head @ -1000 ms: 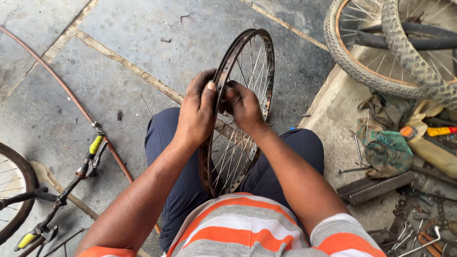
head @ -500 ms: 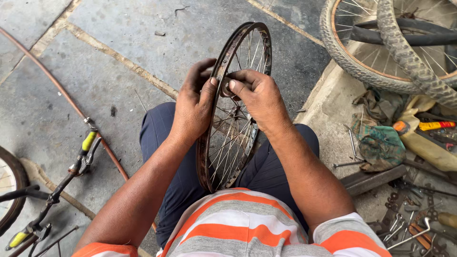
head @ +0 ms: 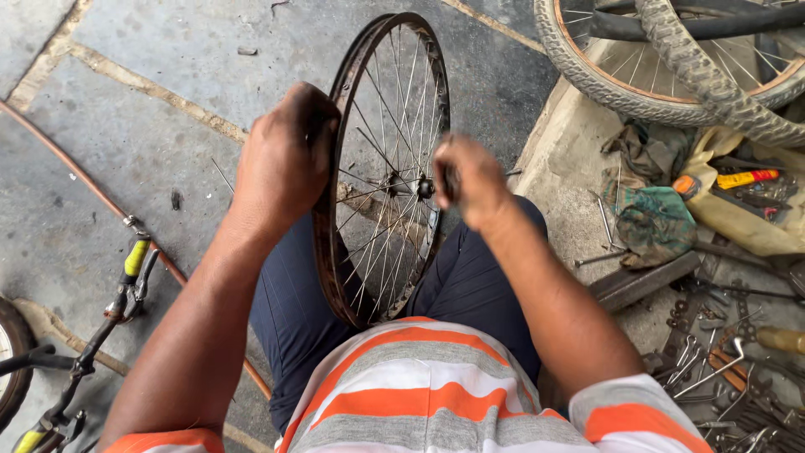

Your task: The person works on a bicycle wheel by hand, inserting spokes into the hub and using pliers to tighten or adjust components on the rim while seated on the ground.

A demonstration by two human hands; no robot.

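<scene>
A bare, rusty bicycle wheel rim (head: 423, 59) with thin spokes stands upright between my knees, its hub (head: 426, 188) near the middle. My left hand (head: 285, 159) is clamped over the near left part of the rim. My right hand (head: 474, 180) is closed in a fist beside the hub, to its right, blurred; a small dark thing shows at its fingers, touching or close to the axle, and I cannot tell what it is.
A wheel with a knobby tyre (head: 671, 75) lies at the top right. Rags (head: 650, 214), a metal bar (head: 641, 281) and several loose tools (head: 721, 369) cover the ground on the right. A bicycle handlebar with a yellow grip (head: 134, 260) and a copper-coloured hose (head: 75, 172) are on the left.
My right hand left the top of the rim and dropped down to the hub. The left hand stayed on the rim. The wheel stands a little more upright and closer.
</scene>
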